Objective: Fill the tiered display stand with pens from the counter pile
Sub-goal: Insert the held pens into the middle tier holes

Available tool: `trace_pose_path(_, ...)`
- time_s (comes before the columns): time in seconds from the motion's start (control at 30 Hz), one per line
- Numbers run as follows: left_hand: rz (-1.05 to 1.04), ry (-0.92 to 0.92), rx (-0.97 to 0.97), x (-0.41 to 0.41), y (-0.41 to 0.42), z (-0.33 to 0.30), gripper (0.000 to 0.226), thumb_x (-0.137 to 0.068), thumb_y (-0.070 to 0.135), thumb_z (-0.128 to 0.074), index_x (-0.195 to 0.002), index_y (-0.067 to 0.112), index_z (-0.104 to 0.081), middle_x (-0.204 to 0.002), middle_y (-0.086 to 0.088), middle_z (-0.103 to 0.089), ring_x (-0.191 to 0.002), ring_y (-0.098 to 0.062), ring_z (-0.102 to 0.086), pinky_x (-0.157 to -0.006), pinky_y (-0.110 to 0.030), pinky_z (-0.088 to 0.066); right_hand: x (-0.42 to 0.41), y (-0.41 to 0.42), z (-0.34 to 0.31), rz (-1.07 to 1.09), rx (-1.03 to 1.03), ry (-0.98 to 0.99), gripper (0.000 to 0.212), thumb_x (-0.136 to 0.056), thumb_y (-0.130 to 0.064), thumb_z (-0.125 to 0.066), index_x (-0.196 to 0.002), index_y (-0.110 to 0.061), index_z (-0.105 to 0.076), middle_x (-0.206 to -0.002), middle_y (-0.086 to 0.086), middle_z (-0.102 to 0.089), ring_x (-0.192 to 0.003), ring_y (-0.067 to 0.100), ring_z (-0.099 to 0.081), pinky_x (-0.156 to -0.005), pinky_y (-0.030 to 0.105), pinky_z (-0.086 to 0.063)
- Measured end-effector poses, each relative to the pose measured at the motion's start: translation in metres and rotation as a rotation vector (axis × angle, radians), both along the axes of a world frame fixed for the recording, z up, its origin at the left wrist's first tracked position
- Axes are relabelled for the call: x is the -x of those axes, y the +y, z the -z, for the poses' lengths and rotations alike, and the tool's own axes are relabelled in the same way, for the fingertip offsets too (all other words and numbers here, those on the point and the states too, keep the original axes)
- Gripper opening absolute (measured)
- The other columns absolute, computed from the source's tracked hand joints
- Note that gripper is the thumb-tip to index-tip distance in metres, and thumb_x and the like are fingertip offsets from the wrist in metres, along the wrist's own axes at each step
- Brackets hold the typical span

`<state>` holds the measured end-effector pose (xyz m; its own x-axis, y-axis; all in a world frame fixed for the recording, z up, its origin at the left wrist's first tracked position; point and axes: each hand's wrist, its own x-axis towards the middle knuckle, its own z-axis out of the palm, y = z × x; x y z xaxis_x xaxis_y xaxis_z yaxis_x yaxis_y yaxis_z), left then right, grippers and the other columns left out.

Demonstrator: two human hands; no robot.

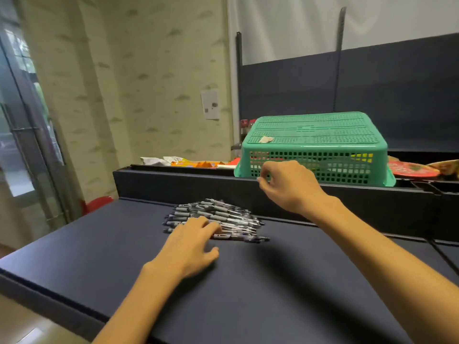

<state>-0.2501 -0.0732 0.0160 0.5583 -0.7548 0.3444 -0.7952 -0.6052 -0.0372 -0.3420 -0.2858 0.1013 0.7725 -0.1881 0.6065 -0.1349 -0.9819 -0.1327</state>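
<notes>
Left hand (192, 240) lies flat on the dark table (285, 294), fingers straight and slightly spread, fingertips resting on the near-left edge of the pen pile (216, 219). No pen is pinched by it yet. Right hand (289, 184) is raised above and beyond the pile, to the right of the left hand, fingers curled inward with thumb and forefinger close together. Cannot tell if a pen is between them; nothing is visible there.

The pens lie roughly parallel in a loose heap, just ahead of the left fingertips and below the right hand. The tiered display stand is not identifiable in this view. Behind the right hand an upturned green basket (315, 147) sits on the raised dark ledge (173, 182); snack packets (188, 162) lie further left of it.

Step, as judged: gathering pens from the heap, very early in the task, pile looks full.

To do it well: the left hand should likely hold the heap steady while the right drops to the top layer and pinches a small bunch at the grey grips, all tips one way. Take few at a time, because smooth round barrels will roll and slide off the heap. Risk: dragging the left fingers scatters the near row toward the table edge.
</notes>
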Motion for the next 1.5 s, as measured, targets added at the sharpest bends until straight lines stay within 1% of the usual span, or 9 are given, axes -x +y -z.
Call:
trace_pose_path(0.2, 0.288, -0.024, -0.087, -0.061, -0.009, 0.011, 0.062, -0.088, 0.046, -0.046, -0.143, 0.024, -0.031, -0.144, 0.004, -0.035, -0.129, -0.018, -0.033, -0.107, -0.031, -0.028, -0.010, 0.014, 0.024, 0.198, -0.081, 0.046, 0.020, -0.095, -0.038, -0.050, -0.093, -0.021, -0.061, -0.087, 0.000, -0.066, -0.087, 0.027, -0.060, -0.065, 0.033, -0.045)
trace_pose_path(0.4, 0.471, 0.017, -0.074, -0.098, -0.025, 0.010, 0.083, -0.069, 0.061, -0.022, -0.141, 0.022, -0.036, -0.140, 0.003, -0.036, -0.125, -0.017, -0.035, -0.106, -0.029, -0.030, -0.020, 0.031, 0.056, 0.375, -0.206, -0.042, 0.018, -0.092, -0.037, -0.052, -0.095, -0.024, -0.064, -0.080, -0.002, -0.065, -0.084, 0.027, -0.061, -0.066, 0.032, -0.045)
trace_pose_path(0.57, 0.507, 0.048, -0.075, -0.109, -0.030, 0.010, 0.068, -0.077, 0.056, -0.043, -0.136, 0.023, -0.038, -0.136, 0.005, -0.036, -0.121, -0.016, -0.034, -0.104, -0.029, -0.032, -0.027, 0.033, 0.073, 0.438, -0.209, -0.055, 0.018, -0.095, -0.035, -0.051, -0.095, -0.021, -0.062, -0.074, -0.007, -0.055, -0.080, 0.024, -0.059, -0.061, 0.029, -0.037)
trace_pose_path(0.73, 0.424, -0.045, -0.182, -0.103, -0.029, 0.003, 0.079, -0.069, 0.065, -0.032, -0.138, 0.026, -0.034, -0.122, 0.001, -0.041, -0.104, -0.017, -0.034, -0.095, -0.031, -0.032, -0.022, 0.030, 0.084, 0.461, -0.154, -0.018, 0.018, -0.096, -0.035, -0.049, -0.096, -0.021, -0.060, -0.076, -0.007, -0.054, -0.078, 0.021, -0.057, -0.060, 0.028, -0.034)
trace_pose_path(0.9, 0.405, -0.098, -0.205, -0.097, -0.033, 0.002, 0.087, -0.054, 0.070, -0.018, -0.120, 0.021, -0.047, -0.111, 0.000, -0.045, -0.097, -0.019, -0.037, -0.090, -0.033, -0.033, -0.014, 0.028, 0.090, 0.465, -0.175, -0.011, 0.018, -0.095, -0.034, -0.051, -0.098, -0.020, -0.063, -0.078, -0.007, -0.056, -0.081, 0.023, -0.060, -0.060, 0.028, -0.036)
trace_pose_path(1.1, 0.378, 0.055, -0.303, -0.089, -0.035, 0.005, 0.058, -0.072, 0.060, -0.043, -0.111, 0.018, -0.047, -0.111, -0.002, -0.046, -0.100, -0.021, -0.036, -0.090, -0.035, -0.028, -0.015, 0.033, 0.089, 0.453, -0.152, -0.033, 0.019, -0.096, -0.033, -0.052, -0.099, -0.019, -0.063, -0.076, -0.008, -0.053, -0.074, 0.018, -0.051, -0.060, 0.026, -0.032)
trace_pose_path(1.27, 0.412, 0.166, -0.317, -0.085, -0.038, 0.003, 0.031, -0.084, 0.043, -0.049, -0.099, 0.016, -0.044, -0.111, -0.004, -0.052, -0.101, -0.024, -0.045, -0.083, -0.037, -0.041, -0.014, 0.035, 0.086, 0.449, -0.169, -0.046, 0.019, -0.096, -0.032, -0.051, -0.098, -0.018, -0.064, -0.074, -0.008, -0.053, -0.072, 0.016, -0.050, -0.051, 0.024, -0.028)
trace_pose_path(1.37, 0.448, 0.103, -0.308, -0.081, -0.040, 0.003, 0.022, -0.090, 0.034, -0.047, -0.095, 0.016, -0.035, -0.112, -0.008, -0.055, -0.101, -0.027, -0.049, -0.074, -0.036, -0.036, -0.012, 0.033, 0.085, 0.460, -0.188, -0.055, 0.018, -0.096, -0.032, -0.052, -0.096, -0.018, -0.064, -0.072, -0.007, -0.054, -0.072, 0.018, -0.052, -0.052, 0.025, -0.030)
trace_pose_path(1.5, 0.521, 0.025, -0.243, -0.073, -0.043, 0.000, 0.018, -0.092, 0.025, -0.048, -0.097, 0.018, -0.033, -0.114, -0.008, -0.053, -0.105, -0.030, -0.050, -0.078, -0.036, -0.034, -0.009, 0.028, 0.083, 0.499, -0.200, -0.089, 0.020, -0.095, -0.032, -0.051, -0.096, -0.017, -0.065, -0.077, -0.004, -0.061, -0.077, 0.023, -0.059, -0.059, 0.027, -0.036)
